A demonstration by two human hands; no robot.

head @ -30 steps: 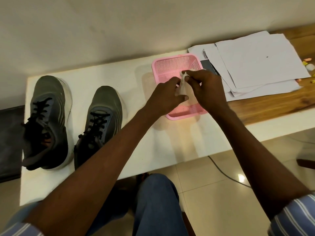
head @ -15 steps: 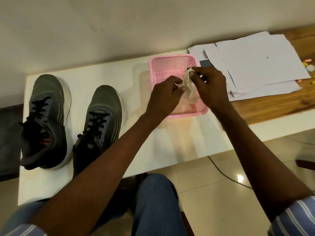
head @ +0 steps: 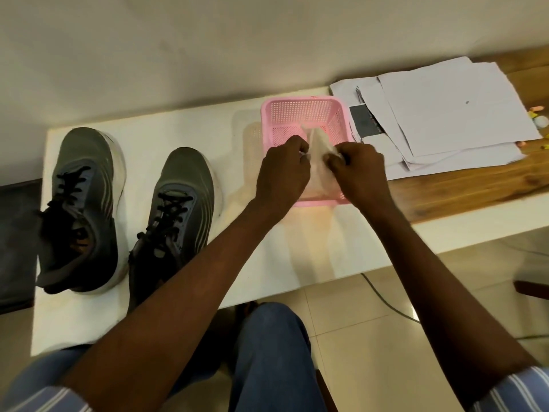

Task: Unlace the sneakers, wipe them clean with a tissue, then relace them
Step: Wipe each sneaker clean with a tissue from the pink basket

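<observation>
While both hands work over the pink basket (head: 303, 114), the left hand (head: 282, 171) and right hand (head: 361, 173) each pinch an edge of the white tissue (head: 319, 156), fingers curled onto it, apparently spreading it out. It hangs between them just above the basket, likely where tissues are kept. The 2 sneakers (head: 178, 203) stand side by side on the white counter (head: 184, 126), well apart from the hands to the left, toes toward the wall, black laces (head: 172, 209) threaded. Judgement: tissue prep comes ahead of unlacing, or the wiping stage is near; cannot tell which. Loose papers (head: 445, 114) lie stacked just beside the basket on the right, over a wooden surface (head: 463, 191). A cable (head: 386, 304) runs on the tiled floor below.
</observation>
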